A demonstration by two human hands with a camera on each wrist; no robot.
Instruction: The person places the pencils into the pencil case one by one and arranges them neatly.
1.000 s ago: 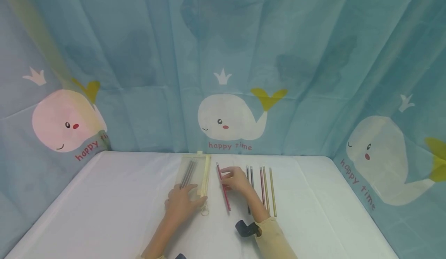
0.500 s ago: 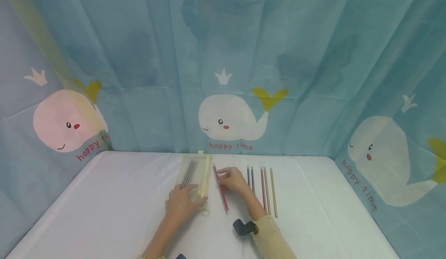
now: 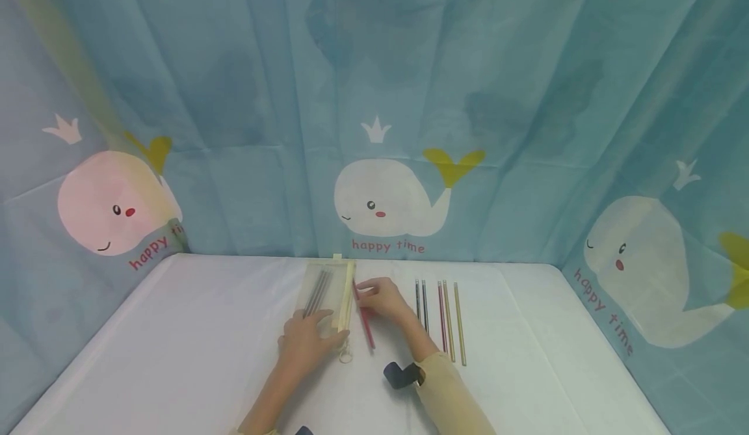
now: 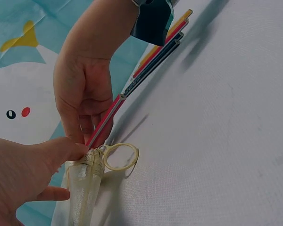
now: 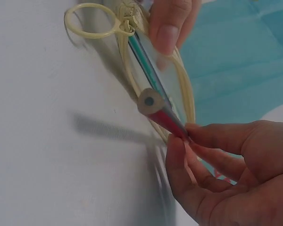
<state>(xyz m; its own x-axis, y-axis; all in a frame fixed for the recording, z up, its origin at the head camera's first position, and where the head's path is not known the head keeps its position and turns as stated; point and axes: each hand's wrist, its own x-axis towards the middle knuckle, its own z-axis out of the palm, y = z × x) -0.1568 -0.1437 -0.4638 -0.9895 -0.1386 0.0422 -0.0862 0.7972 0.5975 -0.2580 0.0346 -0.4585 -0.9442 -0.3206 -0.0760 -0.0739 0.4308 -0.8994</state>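
Note:
A pale mesh zip pencil pouch (image 3: 341, 279) lies at the middle of the table with several pencils (image 3: 318, 289) inside. My left hand (image 3: 310, 337) grips its near part, thumb at the zipped edge. In the right wrist view the zip gapes, showing a green-striped pencil (image 5: 148, 66) within; a cream ring (image 5: 92, 21) hangs from the zip pull. Between thumb and fingertips, my right hand (image 3: 383, 300) pinches a red pencil (image 5: 167, 120). That pencil slants along the pouch's open side, and its unsharpened near end shows a round core.
Right of my right hand lie two dark pencils (image 3: 425, 298), another red pencil (image 3: 441, 318) and two gold pencils (image 3: 459, 324), roughly side by side. Behind the white table (image 3: 526, 357) hangs a blue curtain (image 3: 263, 194) with whale prints.
My right hand has moved left with the red pencil, from a gap beside the pouch right up to its zipped edge. The left hand stays in place on the pouch.

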